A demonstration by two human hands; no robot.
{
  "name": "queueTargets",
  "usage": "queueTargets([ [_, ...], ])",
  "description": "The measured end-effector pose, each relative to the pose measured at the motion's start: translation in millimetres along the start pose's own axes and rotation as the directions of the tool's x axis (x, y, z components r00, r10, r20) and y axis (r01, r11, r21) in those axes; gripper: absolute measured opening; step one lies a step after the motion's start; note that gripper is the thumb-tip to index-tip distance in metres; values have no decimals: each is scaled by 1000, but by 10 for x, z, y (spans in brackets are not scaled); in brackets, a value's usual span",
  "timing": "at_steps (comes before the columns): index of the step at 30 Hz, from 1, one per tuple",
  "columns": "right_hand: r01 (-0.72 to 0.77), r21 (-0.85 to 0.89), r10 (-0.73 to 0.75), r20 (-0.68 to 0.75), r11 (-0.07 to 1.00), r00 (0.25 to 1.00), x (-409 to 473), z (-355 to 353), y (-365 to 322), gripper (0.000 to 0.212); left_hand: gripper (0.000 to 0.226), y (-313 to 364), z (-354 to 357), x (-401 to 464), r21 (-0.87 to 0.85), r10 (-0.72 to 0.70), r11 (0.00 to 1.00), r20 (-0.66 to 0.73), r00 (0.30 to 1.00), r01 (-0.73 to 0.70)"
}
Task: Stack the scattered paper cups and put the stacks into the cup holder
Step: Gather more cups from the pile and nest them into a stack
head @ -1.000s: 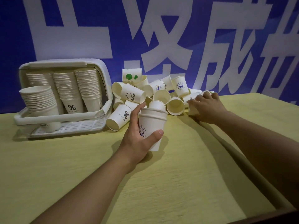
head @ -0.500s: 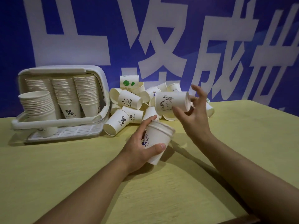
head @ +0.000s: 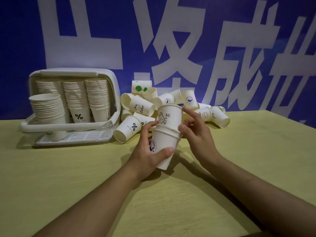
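Yellow-green wood-grain tabletop [head: 51,177], dim light w/ soft shadows. Behind it a blue banner wall [head: 20,48] w/ big white characters [head: 171,48] across the full width.

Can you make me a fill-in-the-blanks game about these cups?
1. The left hand grips a small ____ of cups.
2. The top cup in the hands says ____.
3. The right hand touches that cup's ____ side.
4. The cup holder stands ____ of the loose pile.

Missing: stack; Hi; right; left
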State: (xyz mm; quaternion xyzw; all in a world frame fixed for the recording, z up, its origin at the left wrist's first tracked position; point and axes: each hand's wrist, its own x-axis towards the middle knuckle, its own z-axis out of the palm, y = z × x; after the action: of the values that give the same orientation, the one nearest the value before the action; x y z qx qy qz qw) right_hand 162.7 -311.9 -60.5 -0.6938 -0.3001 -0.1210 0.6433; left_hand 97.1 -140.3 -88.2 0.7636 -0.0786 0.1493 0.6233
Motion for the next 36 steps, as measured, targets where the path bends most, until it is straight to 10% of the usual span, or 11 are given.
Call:
queueTargets([
  [6, 2, -4, -2, 17, 1000, 1000, -18, -10, -11, 24, 92, -1, -43, -8, 43, 74, 997, -127, 989, -69],
  [12, -16, -359, 45, 72, 933, 996, 75, 58, 166, 39, 96, 146, -264, 57, 64, 75, 997, -463, 883, -51],
  [24, -350, -674, 364, -127, 651, 923, 769, 558, 325, 82, 93, 75, -264, 64, 122, 78, 992, -411, 908, -30],
  [36, -499, -397, 513, -80, 770, 855, 761, 422, 307, 86, 88, 55, -284, 88, 203, 123, 978, -412, 903, -41],
])
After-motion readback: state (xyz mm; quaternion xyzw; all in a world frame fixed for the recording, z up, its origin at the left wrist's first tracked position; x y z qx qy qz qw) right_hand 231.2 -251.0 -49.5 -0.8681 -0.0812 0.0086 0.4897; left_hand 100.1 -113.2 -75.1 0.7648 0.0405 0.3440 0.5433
